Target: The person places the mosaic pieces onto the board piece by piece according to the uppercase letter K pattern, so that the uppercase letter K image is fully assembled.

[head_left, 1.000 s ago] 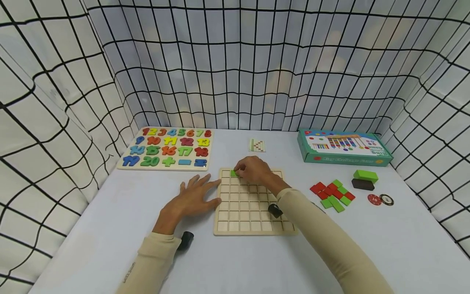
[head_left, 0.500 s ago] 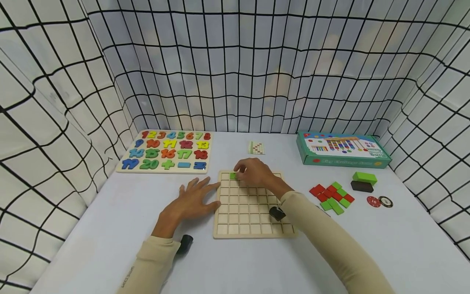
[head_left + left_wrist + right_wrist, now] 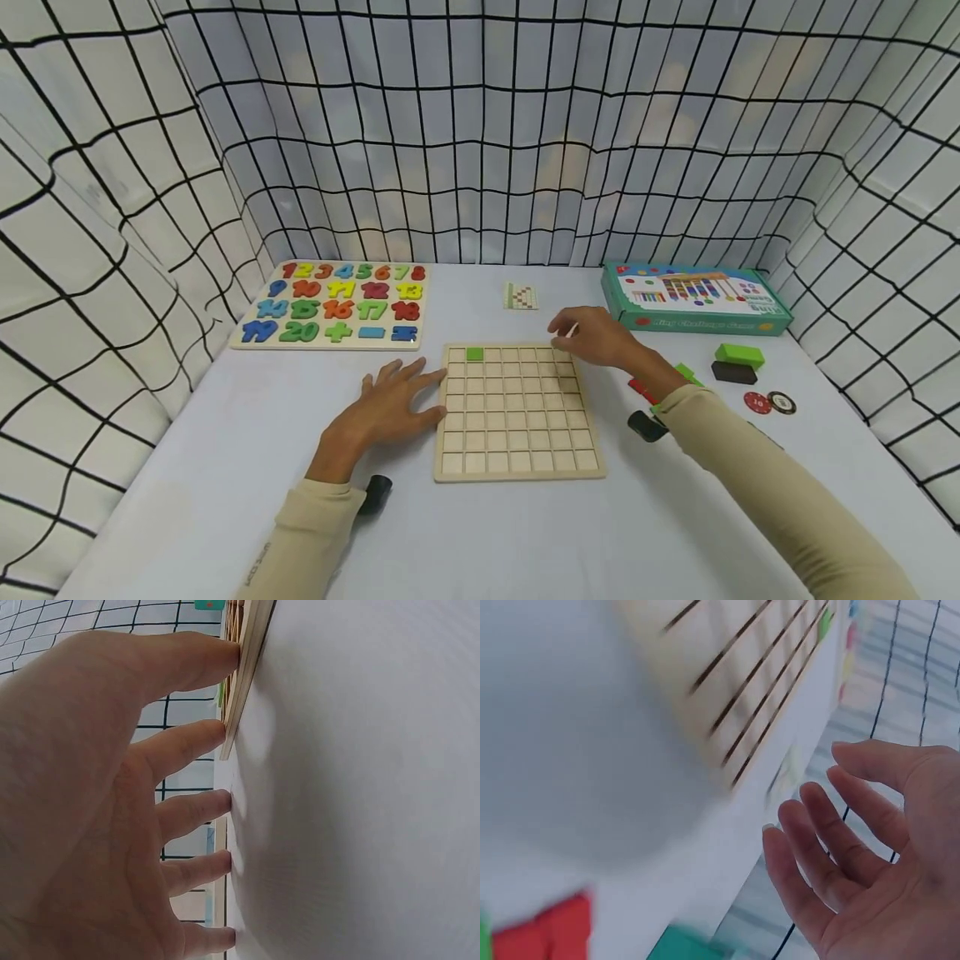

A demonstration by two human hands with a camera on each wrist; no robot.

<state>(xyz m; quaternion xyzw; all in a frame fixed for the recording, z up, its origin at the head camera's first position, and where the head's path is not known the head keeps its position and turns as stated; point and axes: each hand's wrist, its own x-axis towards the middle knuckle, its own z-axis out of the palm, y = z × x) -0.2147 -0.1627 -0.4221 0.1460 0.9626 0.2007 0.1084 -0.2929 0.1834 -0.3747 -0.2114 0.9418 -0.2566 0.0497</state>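
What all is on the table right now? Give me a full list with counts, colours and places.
Grid board: one, pale wood, centre.
Green tile: one, in the board's top row, second cell from the left.
Number puzzle: one, multicoloured, far left.
Card: one, small, patterned, behind the board.
Box: one, teal, far right.
Loose tiles: red and green, right of the board, partly hidden; count unclear.
Blocks: one green, one dark, right.
Chips: one red, one dark, right.
Left hand: flat, fingertips at the board's left edge.
Right hand: open, empty, over the board's far right corner.

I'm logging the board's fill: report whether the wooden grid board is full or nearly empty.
Nearly empty. The grid board holds one green tile, in its top row, second cell from the left; the other visible cells are bare wood.
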